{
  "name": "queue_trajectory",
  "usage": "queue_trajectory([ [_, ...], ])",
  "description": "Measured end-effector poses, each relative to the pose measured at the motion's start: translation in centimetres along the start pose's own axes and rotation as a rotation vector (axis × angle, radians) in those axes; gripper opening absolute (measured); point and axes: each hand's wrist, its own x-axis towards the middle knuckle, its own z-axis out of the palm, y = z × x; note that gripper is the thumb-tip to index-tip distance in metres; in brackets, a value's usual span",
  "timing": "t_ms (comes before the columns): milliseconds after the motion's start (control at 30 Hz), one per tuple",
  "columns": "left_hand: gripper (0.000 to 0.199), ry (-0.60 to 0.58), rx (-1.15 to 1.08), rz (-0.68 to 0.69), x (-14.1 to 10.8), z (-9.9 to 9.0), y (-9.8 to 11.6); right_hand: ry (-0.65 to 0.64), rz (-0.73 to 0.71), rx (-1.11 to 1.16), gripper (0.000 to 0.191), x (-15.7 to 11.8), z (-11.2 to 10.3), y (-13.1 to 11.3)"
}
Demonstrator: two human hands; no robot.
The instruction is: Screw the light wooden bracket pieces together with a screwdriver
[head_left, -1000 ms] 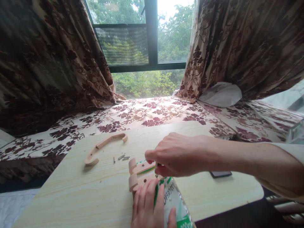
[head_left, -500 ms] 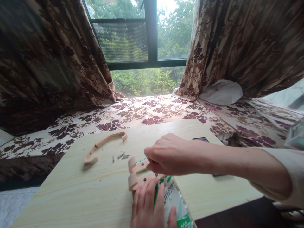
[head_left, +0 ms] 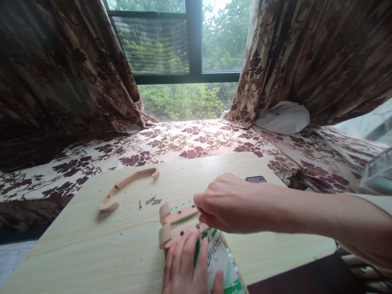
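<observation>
My left hand (head_left: 187, 265) lies with its fingers stretched over a green-and-white printed carton (head_left: 222, 261), fingertips against the nearer curved wooden piece (head_left: 174, 234). Just behind that piece is a second curved wooden piece (head_left: 175, 213), also on the carton. Both have dark screw holes and rounded ends. My right hand (head_left: 220, 204) is closed in a pinch above the nearer piece, by one of its holes. A thin bit of metal shows under the fingertips, too small to name. Several loose screws (head_left: 150, 200) lie on the table left of the wooden pieces.
A third wooden piece, with hooked ends (head_left: 128, 181), lies at the back left of the pale wooden table (head_left: 92, 253). A phone (head_left: 256, 179) rests behind my right forearm. Beyond the table are a floral-covered ledge (head_left: 196, 139), curtains and a white plastic bag (head_left: 284, 118).
My right hand has shifted from over the farther wooden piece to a hole in the nearer one, uncovering another hole. My left hand stays on the carton. The view has shifted slightly.
</observation>
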Motion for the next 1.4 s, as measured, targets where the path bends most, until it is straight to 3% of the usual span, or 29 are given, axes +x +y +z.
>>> queue_trajectory([
  [133, 0.04, 0.025, -0.004, -0.012, 0.5, -0.4, 0.0, -0.024, -0.057, 0.001, 0.007, 0.1, -0.7, 0.0],
  [300, 0.035, 0.02, -0.057, -0.046, 1.0, -0.7, 0.4, -0.042, -0.184, -0.02, 0.014, 0.6, -1.0, -0.4],
  [367, 0.031, 0.04, -0.089, -0.123, 1.1, -0.4, 1.0, -0.059, -0.205, -0.004, 0.014, 0.8, -0.9, -0.5],
  [467, 0.029, 0.136, -0.15, -0.338, 1.1, 0.2, 2.1, -0.073, -0.167, -0.017, 0.011, 1.0, -0.6, -0.5],
  [600, 0.028, 0.133, -0.189, -0.322, 1.1, 0.8, 3.0, -0.055, -0.077, -0.06, 0.011, 1.2, -0.5, -0.4],
  [733, 0.031, 0.207, -0.245, -0.448, 1.2, 0.7, 3.3, -0.083, -0.067, -0.05, 0.007, 1.1, -1.2, -0.6],
  [867, 0.03, 0.206, -0.249, -0.453, 1.4, 0.5, 3.4, -0.148, -0.16, -0.048, 0.011, 0.8, -1.9, -0.7],
  [1033, 0.03, 0.19, -0.247, -0.465, 1.5, 0.7, 3.5, -0.078, -0.216, -0.014, 0.013, 1.1, -1.0, -0.4],
  [1133, 0.029, 0.19, -0.234, -0.466, 1.3, 0.8, 3.4, -0.057, -0.165, -0.024, 0.01, 1.2, -0.4, -0.3],
  [1267, 0.027, 0.13, -0.165, -0.336, 1.0, 0.4, 2.7, 0.018, -0.09, -0.011, 0.01, 1.1, -0.6, -0.4],
  [1400, 0.028, 0.127, -0.161, -0.327, 0.9, 0.2, 2.6, -0.025, -0.049, 0.067, 0.009, 0.7, -1.3, -0.2],
])
